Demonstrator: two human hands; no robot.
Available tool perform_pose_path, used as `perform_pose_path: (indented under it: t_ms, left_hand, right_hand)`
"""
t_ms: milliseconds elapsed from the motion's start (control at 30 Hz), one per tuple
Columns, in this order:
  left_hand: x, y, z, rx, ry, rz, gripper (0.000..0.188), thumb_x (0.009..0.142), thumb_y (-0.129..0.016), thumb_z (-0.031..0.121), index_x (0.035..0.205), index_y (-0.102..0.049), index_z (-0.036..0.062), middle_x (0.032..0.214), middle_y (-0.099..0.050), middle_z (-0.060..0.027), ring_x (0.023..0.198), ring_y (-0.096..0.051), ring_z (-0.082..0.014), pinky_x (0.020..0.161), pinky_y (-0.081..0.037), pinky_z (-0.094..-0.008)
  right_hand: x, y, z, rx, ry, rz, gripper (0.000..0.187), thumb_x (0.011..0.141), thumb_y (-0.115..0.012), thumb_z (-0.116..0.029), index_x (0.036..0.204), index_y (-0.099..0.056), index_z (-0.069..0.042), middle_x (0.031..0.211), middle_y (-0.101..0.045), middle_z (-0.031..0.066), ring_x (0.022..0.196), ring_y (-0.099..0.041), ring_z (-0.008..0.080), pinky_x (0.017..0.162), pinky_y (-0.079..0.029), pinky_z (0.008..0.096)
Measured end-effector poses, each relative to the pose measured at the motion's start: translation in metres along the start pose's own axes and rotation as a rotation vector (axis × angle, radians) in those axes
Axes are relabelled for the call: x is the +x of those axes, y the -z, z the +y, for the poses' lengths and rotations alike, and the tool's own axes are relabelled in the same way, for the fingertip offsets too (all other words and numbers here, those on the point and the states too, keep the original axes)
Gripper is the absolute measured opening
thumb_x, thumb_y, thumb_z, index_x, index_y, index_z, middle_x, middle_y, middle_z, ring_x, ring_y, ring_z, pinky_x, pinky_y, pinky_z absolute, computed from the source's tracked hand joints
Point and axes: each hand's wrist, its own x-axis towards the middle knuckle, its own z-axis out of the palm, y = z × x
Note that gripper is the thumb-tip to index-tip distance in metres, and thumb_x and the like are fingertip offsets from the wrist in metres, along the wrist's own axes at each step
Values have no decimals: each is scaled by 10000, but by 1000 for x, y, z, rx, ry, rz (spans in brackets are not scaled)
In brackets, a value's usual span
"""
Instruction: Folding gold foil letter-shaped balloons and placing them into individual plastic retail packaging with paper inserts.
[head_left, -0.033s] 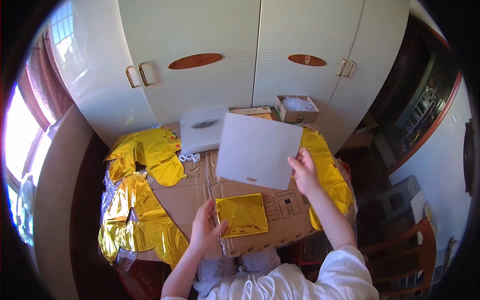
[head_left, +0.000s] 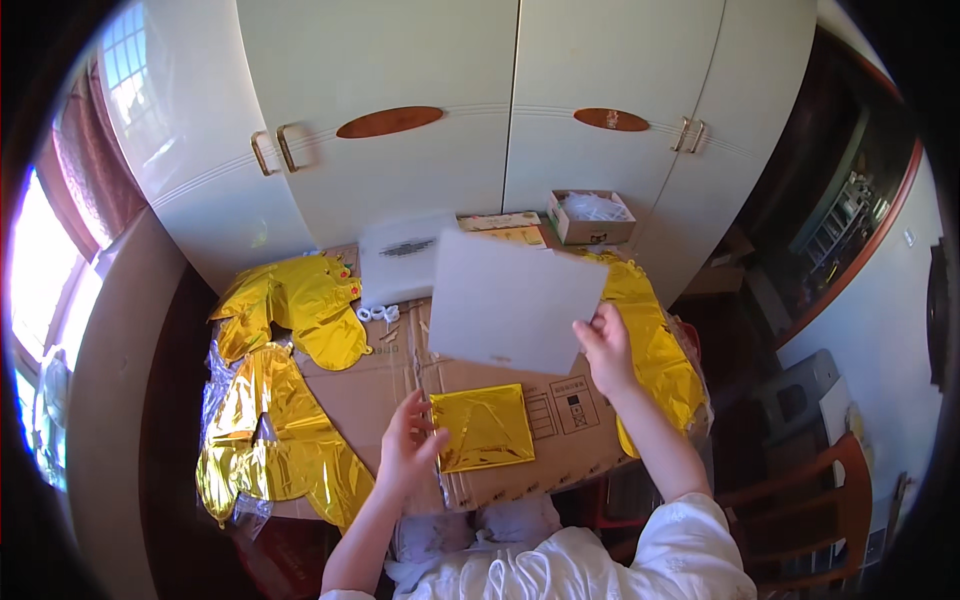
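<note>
A white square card (head_left: 512,302) with a small slot near its lower edge is pinched at its right side by my right hand (head_left: 608,350), up above the table. My left hand (head_left: 408,440) holds nothing, thumb and fingers apart, at the left edge of a folded gold foil packet (head_left: 484,428). That packet lies flat on the cardboard-covered table (head_left: 385,415). Whether my left fingertips touch it, I cannot tell. Unfolded gold foil balloons (head_left: 270,425) spread over the table's left side, and another gold foil balloon (head_left: 655,350) lies along the right, partly behind my right forearm.
At the back stand a stack of white sheets in clear film (head_left: 400,265) and a small open box (head_left: 592,218) of whitish pieces. White ribbon rolls (head_left: 378,314) lie near them. Cabinets (head_left: 400,60) rise behind the table; a wooden chair (head_left: 830,500) is at the right.
The white card has shifted very slightly, its lower edge a little higher. My left hand has barely moved, and the packet lies in the same place.
</note>
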Motion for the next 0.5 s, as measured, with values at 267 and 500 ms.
perform_pose_path:
  t_ms: [267,500]
  left_hand:
    - [1,25,23,-1058,312,-208,378,1007,-490,342,1247,-545,55,1087,-674,-121,930,-680,-191,680,-584,-338]
    - [34,10,6,-746,243,-58,129,969,-573,103,1088,-593,59,1010,-693,-59,851,-685,-153,762,-566,-286]
  right_hand:
    - [-71,1,-29,-902,1030,-673,67,917,-571,-83,944,-610,-131,1067,-695,11,1159,-628,212,1089,-411,456]
    - [-59,7,14,142,-106,160,332,953,-580,-166,1265,-498,-87,1267,-586,111,1095,-610,234,1031,-407,370]
